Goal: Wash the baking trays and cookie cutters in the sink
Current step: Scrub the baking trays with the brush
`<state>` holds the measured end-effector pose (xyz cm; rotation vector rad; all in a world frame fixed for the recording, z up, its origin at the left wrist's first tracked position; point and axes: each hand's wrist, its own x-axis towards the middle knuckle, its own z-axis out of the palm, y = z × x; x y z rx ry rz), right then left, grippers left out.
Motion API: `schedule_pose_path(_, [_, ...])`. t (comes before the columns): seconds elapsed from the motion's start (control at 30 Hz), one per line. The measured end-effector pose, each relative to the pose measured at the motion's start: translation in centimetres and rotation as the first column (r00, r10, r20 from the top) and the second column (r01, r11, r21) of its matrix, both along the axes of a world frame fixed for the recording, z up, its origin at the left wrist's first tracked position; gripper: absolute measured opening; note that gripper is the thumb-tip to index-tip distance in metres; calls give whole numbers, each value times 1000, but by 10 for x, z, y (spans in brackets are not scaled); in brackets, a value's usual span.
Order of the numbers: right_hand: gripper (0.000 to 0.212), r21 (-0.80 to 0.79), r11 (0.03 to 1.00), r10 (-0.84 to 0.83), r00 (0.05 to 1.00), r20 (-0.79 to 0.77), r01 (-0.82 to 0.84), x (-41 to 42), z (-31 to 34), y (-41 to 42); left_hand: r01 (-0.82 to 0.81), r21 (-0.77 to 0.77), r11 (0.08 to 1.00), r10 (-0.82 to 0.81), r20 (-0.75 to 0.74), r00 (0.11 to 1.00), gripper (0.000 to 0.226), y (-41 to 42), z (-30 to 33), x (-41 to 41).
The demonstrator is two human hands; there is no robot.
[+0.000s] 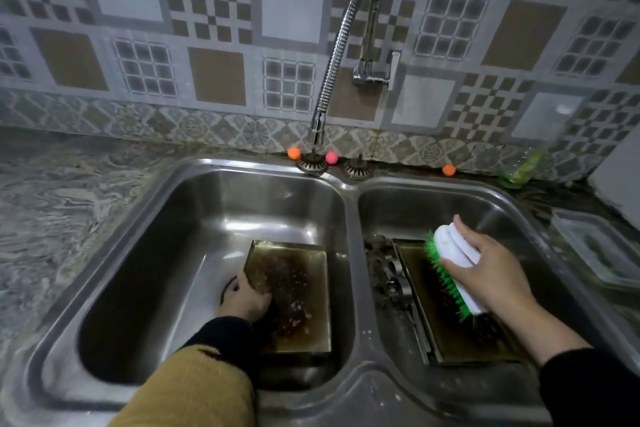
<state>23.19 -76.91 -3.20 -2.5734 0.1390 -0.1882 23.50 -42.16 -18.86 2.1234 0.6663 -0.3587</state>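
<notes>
A dirty rectangular baking tray (pixel 304 274) with a dark burnt patch lies in the left basin of the steel double sink (pixel 349 184). My left hand (pixel 244 300) grips its left edge near the drain. A second tray (pixel 450 333) lies in the right basin, with several metal cookie cutters (pixel 384 274) heaped along its left side. Above that tray my right hand (pixel 491 270) holds a white scrubbing brush (pixel 453 253) with green bristles pointing down and left.
A flexible chrome faucet (pixel 341 42) arcs over the divider, its spout over the left basin's back rim. Two strainer plugs (pixel 311 163) and small orange and pink balls (pixel 294 153) sit behind the sink. A clear lid (pixel 602 250) lies on the right counter, a green bottle (pixel 524 166) behind it.
</notes>
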Motion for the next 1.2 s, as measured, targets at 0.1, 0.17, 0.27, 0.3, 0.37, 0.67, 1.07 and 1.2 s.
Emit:
schedule_pose_path(0.1, [75,1,1000,-11,1000,-2,11,2,-7,-2,-15,16,1000,16,-91,996,94,4,-12,5])
schedule_pose_path(0.17, [75,0,1000,-15,1000,-21,15,2,-12,-2,-23,29,999,27,-149,988,101,5,-18,7])
schedule_pose_path(0.27, [74,-25,999,-21,999,-47,20,3,-18,-2,-8,26,1000,12,-143,990,101,8,-23,9])
schedule_pose_path(0.3, [74,-26,999,-20,998,-54,19,3,-19,-2,-3,22,1000,6,-125,992,97,10,-22,9])
schedule_pose_path(0.37, [74,-18,1000,-12,998,-58,11,4,-20,-1,50,103,993,-37,-116,993,84,10,-13,8])
schedule_pose_path(0.67, [78,-31,999,34,978,-205,-42,10,-19,-22,306,563,768,-356,-23,934,42,-50,79,36])
schedule_pose_path(1.07, [74,-69,997,14,992,-123,-22,38,34,-162,557,206,805,-581,78,810,33,-264,55,24])
schedule_pose_path(1.2, [76,-71,997,-37,999,-20,36,54,57,-226,552,184,813,-553,-49,831,30,-294,21,23])
